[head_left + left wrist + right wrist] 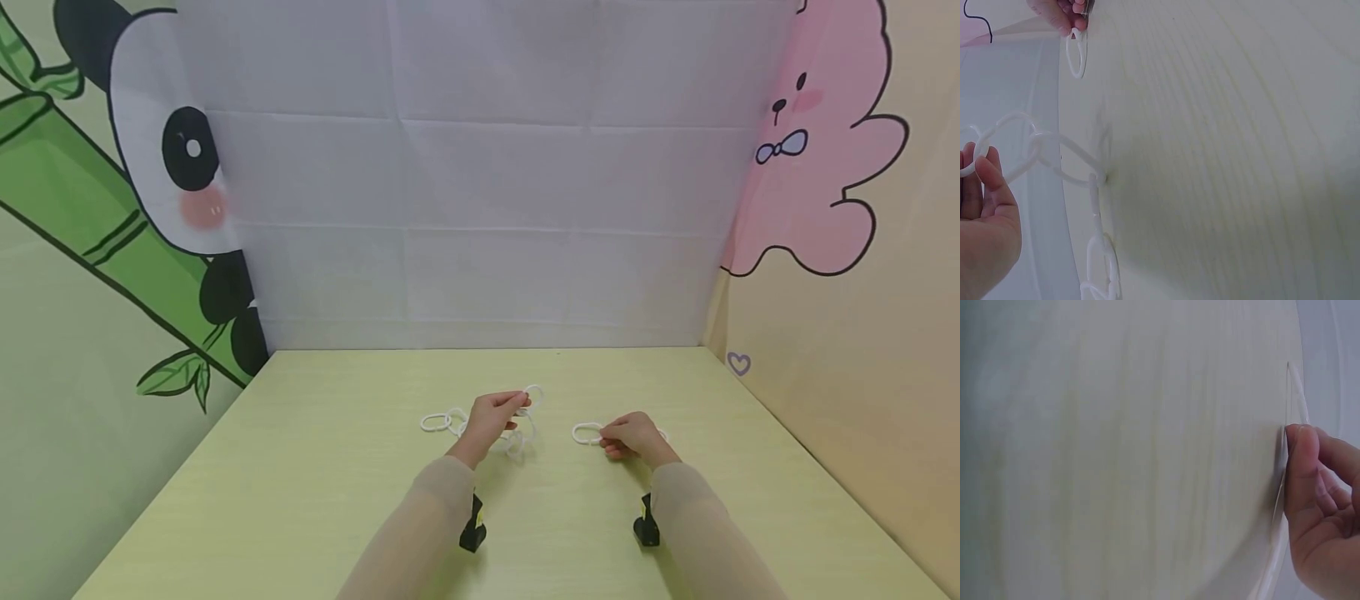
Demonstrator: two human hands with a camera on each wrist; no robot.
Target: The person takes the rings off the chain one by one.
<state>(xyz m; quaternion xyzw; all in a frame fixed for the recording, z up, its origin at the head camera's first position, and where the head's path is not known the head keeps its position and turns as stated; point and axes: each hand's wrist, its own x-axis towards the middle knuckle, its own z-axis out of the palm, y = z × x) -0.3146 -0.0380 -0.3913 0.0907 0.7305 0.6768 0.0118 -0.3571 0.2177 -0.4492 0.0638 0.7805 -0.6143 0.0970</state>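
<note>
My left hand [489,423] pinches one link of a white plastic chain between thumb and fingertips. The held end rises above the table, and further chain links [1063,140] hang from it in the left wrist view. Left of that hand, more linked ovals [433,429] lie on the table, partly hidden behind the hand. My right hand [637,437] pinches a white oval link [576,434] close to the tabletop. Another white piece [1272,565] shows beyond its fingers; whether the two are joined is hidden by the hand. A gap separates the two hands.
The pale wood-grain table [337,500] ends at a hanging white cloth [487,183]. Walls with a painted panda [150,150] and a pink animal [832,192] flank it. Black wrist devices [472,529] hang below both sleeves.
</note>
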